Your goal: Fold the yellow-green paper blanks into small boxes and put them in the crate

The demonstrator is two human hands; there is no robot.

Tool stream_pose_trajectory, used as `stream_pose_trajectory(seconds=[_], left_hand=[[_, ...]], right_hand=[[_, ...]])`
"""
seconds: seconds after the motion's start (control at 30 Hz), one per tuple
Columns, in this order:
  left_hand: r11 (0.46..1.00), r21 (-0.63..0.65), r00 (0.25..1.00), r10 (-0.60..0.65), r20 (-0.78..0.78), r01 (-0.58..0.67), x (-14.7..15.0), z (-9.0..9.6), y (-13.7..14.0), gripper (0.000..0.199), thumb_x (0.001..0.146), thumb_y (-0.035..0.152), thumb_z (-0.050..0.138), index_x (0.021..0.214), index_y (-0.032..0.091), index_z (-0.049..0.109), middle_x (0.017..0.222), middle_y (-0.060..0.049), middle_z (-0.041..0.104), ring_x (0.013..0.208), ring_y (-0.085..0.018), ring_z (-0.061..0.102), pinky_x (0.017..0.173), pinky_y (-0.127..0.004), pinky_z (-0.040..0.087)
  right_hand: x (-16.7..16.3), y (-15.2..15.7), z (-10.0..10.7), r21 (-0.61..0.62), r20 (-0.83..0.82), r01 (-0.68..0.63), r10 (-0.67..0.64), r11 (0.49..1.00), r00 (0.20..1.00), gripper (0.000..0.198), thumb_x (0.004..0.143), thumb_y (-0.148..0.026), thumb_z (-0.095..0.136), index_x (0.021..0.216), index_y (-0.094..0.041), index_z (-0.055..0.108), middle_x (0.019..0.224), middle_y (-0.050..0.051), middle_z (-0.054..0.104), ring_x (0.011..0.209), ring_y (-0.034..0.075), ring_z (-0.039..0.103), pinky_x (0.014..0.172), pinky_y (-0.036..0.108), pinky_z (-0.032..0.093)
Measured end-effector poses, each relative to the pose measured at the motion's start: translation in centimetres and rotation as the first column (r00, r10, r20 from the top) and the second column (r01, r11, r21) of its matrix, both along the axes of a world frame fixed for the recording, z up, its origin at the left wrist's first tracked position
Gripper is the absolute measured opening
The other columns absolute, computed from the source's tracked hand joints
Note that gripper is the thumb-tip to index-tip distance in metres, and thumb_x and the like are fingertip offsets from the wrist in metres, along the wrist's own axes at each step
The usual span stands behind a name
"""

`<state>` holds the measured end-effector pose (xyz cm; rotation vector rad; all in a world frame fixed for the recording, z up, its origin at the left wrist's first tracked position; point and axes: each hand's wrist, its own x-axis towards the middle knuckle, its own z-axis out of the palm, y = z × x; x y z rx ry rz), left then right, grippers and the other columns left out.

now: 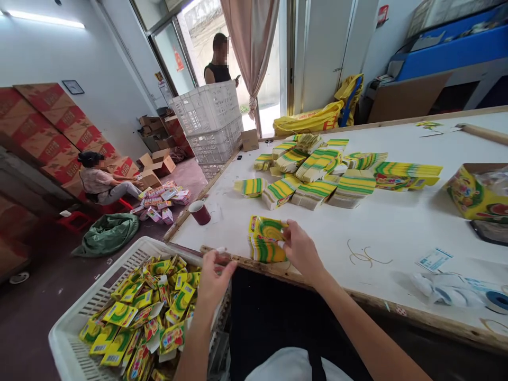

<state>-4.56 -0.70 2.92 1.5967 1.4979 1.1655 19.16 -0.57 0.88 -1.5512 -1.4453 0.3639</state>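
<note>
My right hand (302,250) pinches the right edge of a yellow-and-green flat carton (268,228), which lies on a small pile of similar cartons near the front edge of the white table (222,233). My left hand (214,276) is at the wooden table edge, left of that pile; its thumb and fingers are apart, with nothing visible between them. White wraps cover fingertips on both hands. Below my left hand is a white plastic crate (63,328) full of folded yellow-and-green boxes (121,313). Bundles of flat cartons (317,164) lie farther back on the table.
A dark red mug (199,212) stands near the table's left edge. Rubber bands (367,255), tape (498,300) and an opened carton (480,196) lie to the right. One person (107,182) sits by pink boxes; another (217,66) stands behind stacked crates (210,119).
</note>
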Motion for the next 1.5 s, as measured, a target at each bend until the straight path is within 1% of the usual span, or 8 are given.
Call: stream_pose_trajectory(seconds=[0.2, 0.43, 0.8, 0.97, 1.07, 1.17, 1.27, 1.5], left_hand=[[0.969, 0.005, 0.795, -0.206, 0.570, 0.248, 5.5, -0.7, -3.0, 0.060, 0.069, 0.071, 0.060, 0.102, 0.022, 0.059, 0.100, -0.009, 0.066, 0.101, -0.026, 0.063, 0.087, -0.039, 0.052], [0.999, -0.051, 0.581, 0.050, 0.812, -0.014, 6.1, 0.6, -3.3, 0.051, 0.067, 0.073, 0.060, 0.068, 0.022, 0.052, 0.060, 0.004, 0.049, 0.056, -0.012, 0.052, 0.058, -0.026, 0.051], [0.985, -0.106, 0.809, -0.046, 0.585, 0.133, 5.7, -0.2, -3.0, 0.037, 0.058, 0.041, 0.083, 0.081, 0.016, 0.069, 0.077, -0.004, 0.074, 0.079, -0.021, 0.068, 0.075, -0.031, 0.054], [0.988, -0.036, 0.885, -0.118, 0.450, 0.150, 3.6, 0.2, -2.1, 0.051, 0.063, 0.046, 0.078, 0.103, 0.017, 0.064, 0.105, -0.011, 0.073, 0.098, -0.026, 0.067, 0.087, -0.038, 0.053], [0.975, 0.051, 0.957, -0.224, 0.183, 0.218, 2.3, 0.9, -2.1, 0.067, 0.062, 0.044, 0.078, 0.120, 0.019, 0.056, 0.125, -0.014, 0.064, 0.114, -0.030, 0.060, 0.101, -0.043, 0.045], [0.898, -0.160, 0.901, -0.427, -0.084, 0.410, 2.4, 1.4, -2.8, 0.082, 0.052, 0.031, 0.084, 0.126, 0.021, 0.051, 0.126, -0.012, 0.064, 0.117, -0.032, 0.057, 0.103, -0.044, 0.043], [0.814, -0.367, 0.832, -0.532, -0.156, 0.451, 3.8, 1.6, -3.6, 0.076, 0.058, 0.025, 0.077, 0.127, 0.020, 0.046, 0.117, -0.008, 0.067, 0.108, -0.029, 0.062, 0.094, -0.040, 0.048], [0.962, -0.093, 0.958, -0.266, -0.108, 0.256, 5.7, 0.9, -4.1, 0.061, 0.072, 0.035, 0.065, 0.122, 0.017, 0.034, 0.109, -0.012, 0.065, 0.101, -0.026, 0.062, 0.091, -0.040, 0.049]], right_hand=[[-5.2, -5.0, 1.5, 0.073, -0.462, -0.400, 0.386, 0.914, 0.799, 0.040, 0.068, -0.016, 0.060, 0.105, -0.024, 0.045, 0.071, -0.006, 0.051, 0.059, 0.012, 0.051, 0.055, 0.024, 0.045], [-9.1, -8.6, 2.0, 0.135, -0.765, -0.575, 0.453, 0.807, 0.457, 0.043, 0.065, -0.017, 0.068, 0.103, -0.024, 0.050, 0.084, -0.003, 0.052, 0.074, 0.013, 0.051, 0.066, 0.024, 0.045], [-4.1, -5.8, -0.2, 0.090, -0.550, -0.408, 0.387, 0.909, 0.740, 0.014, 0.081, -0.026, 0.055, 0.087, -0.019, 0.066, 0.076, 0.002, 0.065, 0.072, 0.018, 0.061, 0.066, 0.029, 0.049], [-1.3, -5.6, 0.1, 0.094, -0.088, -0.346, 0.354, 0.934, 0.931, 0.033, 0.080, -0.006, 0.043, 0.090, -0.019, 0.071, 0.078, 0.006, 0.070, 0.072, 0.019, 0.060, 0.063, 0.030, 0.048], [-0.4, -5.9, 1.0, 0.067, 0.263, -0.435, 0.405, 0.898, 0.876, 0.035, 0.085, -0.003, 0.044, 0.092, -0.024, 0.071, 0.079, 0.005, 0.071, 0.076, 0.020, 0.058, 0.068, 0.032, 0.046], [-0.7, -6.4, 2.0, 0.079, 0.415, -0.582, 0.504, 0.809, 0.758, 0.022, 0.089, -0.011, 0.054, 0.088, -0.026, 0.070, 0.080, 0.001, 0.072, 0.076, 0.018, 0.058, 0.073, 0.033, 0.045], [-1.6, -6.5, 2.2, 0.222, 0.412, -0.543, 0.427, 0.810, 0.805, 0.020, 0.092, -0.013, 0.051, 0.088, -0.023, 0.068, 0.088, 0.003, 0.072, 0.078, 0.018, 0.060, 0.074, 0.032, 0.049], [-4.6, -7.9, -0.5, 0.426, -0.185, -0.051, 0.142, 0.903, 0.972, 0.031, 0.088, -0.009, 0.047, 0.110, -0.027, 0.058, 0.096, 0.005, 0.067, 0.088, 0.017, 0.068, 0.077, 0.028, 0.057]])
